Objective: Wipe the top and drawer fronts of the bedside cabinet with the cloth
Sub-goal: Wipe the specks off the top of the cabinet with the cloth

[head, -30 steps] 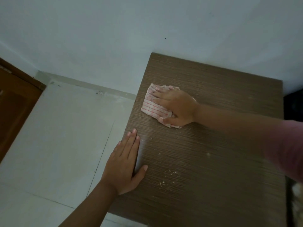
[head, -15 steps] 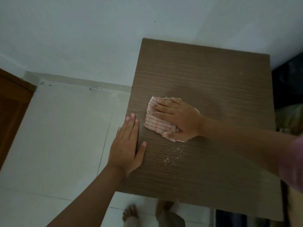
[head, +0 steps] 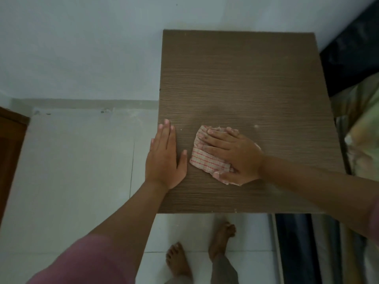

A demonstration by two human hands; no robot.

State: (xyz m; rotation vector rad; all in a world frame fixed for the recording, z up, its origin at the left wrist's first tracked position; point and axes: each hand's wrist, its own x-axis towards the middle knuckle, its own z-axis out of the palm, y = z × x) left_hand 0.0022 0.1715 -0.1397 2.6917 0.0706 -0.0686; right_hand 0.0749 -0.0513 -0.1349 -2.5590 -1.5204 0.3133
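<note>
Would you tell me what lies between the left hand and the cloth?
Only a bare strip of cabinet top, in the head view, separates the left hand from the cloth.

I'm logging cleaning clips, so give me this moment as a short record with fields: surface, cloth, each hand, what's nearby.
surface: brown wood-grain cabinet top, a few pale specks on it
cloth: checked cloth, flat on the top near its front left
right hand: right hand pressed flat on the cloth
left hand: left hand flat, open, on the top's left edge
nearby: white wall, tiled floor, bare feet below
</note>
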